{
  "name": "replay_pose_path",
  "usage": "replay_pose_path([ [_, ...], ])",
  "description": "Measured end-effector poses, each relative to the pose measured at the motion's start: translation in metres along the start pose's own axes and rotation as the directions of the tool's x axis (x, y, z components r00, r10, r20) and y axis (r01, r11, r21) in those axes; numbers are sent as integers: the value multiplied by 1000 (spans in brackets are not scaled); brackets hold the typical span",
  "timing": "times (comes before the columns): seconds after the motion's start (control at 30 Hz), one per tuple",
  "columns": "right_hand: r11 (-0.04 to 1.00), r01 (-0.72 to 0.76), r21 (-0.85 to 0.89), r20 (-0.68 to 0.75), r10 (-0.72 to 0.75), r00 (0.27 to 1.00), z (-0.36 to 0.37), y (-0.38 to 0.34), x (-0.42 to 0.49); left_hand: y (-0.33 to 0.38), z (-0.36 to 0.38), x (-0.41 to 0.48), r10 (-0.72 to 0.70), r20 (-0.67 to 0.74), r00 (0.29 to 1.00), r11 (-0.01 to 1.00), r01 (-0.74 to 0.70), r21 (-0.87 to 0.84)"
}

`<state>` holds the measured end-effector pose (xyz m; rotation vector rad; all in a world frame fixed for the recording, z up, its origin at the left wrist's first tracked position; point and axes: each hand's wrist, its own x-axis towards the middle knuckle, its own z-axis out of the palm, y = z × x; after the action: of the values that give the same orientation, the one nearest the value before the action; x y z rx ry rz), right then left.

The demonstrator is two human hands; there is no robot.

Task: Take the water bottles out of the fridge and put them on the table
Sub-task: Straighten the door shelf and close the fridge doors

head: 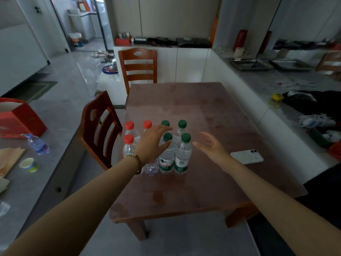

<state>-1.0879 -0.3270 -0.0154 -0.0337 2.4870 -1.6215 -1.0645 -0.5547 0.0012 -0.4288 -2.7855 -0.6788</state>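
Both hands, left hand (154, 140) and right hand (212, 145), spread empty beside bottles (181, 154)

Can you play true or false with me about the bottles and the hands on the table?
1. Some bottles have red caps and some have green caps. True.
2. The right hand is holding a bottle. False: it is open beside the bottles, holding nothing.
3. A white phone lies on the table. True.
4. All the bottles are lying on their sides. False: the bottles on the table stand upright, close together.
5. The left hand is over the bottles with its fingers spread. True.
6. There is a bead bracelet on the right wrist. False: the bracelet is on the left wrist.
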Motion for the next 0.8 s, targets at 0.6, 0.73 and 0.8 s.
replay_pose_path([
  [0.6,870,-470,-151,-552,320,770,17,32,-385,88,42,-139,523,377,765,844,-528,-98],
  [0.73,774,-621,-126,-694,378,612,28,24,-504,134,39,-188,557,482,677,804,-584,-108],
  [0.8,722,-684,-105,-714,424,557,36,19,-560,161,36,-222,570,535,624,779,-618,-110],
])
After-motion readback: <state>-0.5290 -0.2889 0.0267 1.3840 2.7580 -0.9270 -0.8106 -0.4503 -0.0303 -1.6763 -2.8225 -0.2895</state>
